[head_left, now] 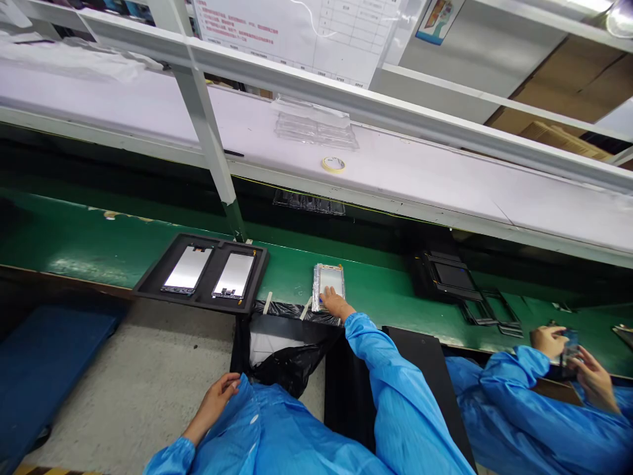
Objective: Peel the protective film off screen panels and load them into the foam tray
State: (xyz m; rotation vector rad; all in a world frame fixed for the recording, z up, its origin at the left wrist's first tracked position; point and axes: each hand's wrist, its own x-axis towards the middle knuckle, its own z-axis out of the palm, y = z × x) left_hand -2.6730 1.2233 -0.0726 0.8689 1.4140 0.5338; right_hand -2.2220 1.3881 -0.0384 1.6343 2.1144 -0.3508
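My right hand (337,305) reaches forward to a small stack of flat display panels (332,276) on the green bench. Its fingers are bent over the lower part of the top panel, with a bit of blue at the fingertips. My left hand (215,404) hangs low beside my blue smock, its fingers loosely bent; nothing shows in it. Left of the stack, a black foam tray (264,260) holds two display panels, a left one (186,269) and a right one (234,275), each in its own recess.
A black-lined bin (291,359) stands below the bench edge. To the right lie black trays (440,274) and black frames (502,313). A co-worker's hands (591,376) hold a small clear piece. On the shelf sit a tape roll (333,164) and clear plastic trays (316,128).
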